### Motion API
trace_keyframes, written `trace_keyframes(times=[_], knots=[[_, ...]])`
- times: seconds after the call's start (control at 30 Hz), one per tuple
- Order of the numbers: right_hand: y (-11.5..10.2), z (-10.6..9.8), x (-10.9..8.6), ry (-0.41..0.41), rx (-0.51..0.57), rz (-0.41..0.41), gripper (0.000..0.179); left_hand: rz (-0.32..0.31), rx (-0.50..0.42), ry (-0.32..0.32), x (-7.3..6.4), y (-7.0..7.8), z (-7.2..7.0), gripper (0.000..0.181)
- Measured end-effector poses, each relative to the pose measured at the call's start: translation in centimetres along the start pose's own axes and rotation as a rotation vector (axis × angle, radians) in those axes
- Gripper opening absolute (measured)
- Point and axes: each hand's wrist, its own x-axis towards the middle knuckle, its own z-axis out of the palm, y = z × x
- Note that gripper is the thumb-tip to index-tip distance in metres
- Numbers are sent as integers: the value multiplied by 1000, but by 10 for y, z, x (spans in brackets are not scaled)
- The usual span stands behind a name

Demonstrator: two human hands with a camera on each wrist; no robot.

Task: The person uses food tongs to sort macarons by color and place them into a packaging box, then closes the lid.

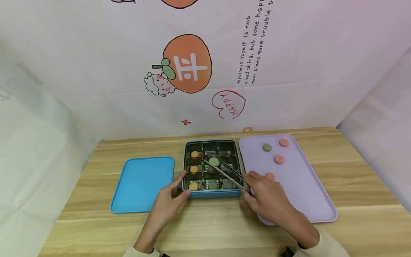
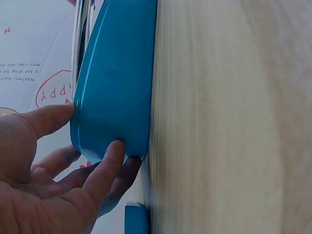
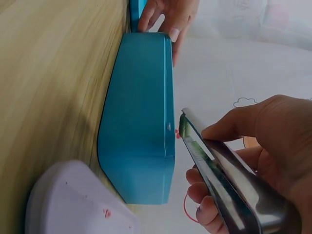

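Observation:
My right hand [image 1: 268, 194] grips metal tongs [image 1: 229, 178], which reach over a blue tin [image 1: 213, 193] with a dark divided insert. Between the tong tips is a green round cookie [image 1: 214, 162], above the insert's middle compartment. Whether the cookie touches the insert, I cannot tell. Yellow round cookies [image 1: 193, 186] sit in the three left compartments, and another green cookie [image 1: 213, 185] lies in the front middle one. At the tin's front left corner, my left hand [image 1: 168, 198] holds it, with the thumb [image 2: 53, 118] against the rim and fingers on the side.
A flat blue lid [image 1: 144, 185] lies left of the tin. On the right, a lilac tray [image 1: 302, 192] carries several pink cookies [image 1: 279, 159] and a green cookie [image 1: 267, 147]. A printed white cloth [image 1: 128, 114] hangs behind the wooden table [image 1: 205, 228].

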Motion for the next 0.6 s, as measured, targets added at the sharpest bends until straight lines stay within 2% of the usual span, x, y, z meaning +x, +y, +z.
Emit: trace_keyframes(times=[0.27,0.6], knots=[[-3,6,6,0,-22,6,21,2,-10,-7,0,0,0,66],[-3,9,8,0,-23,10,12,0,2,-1,0,0,0,66]])
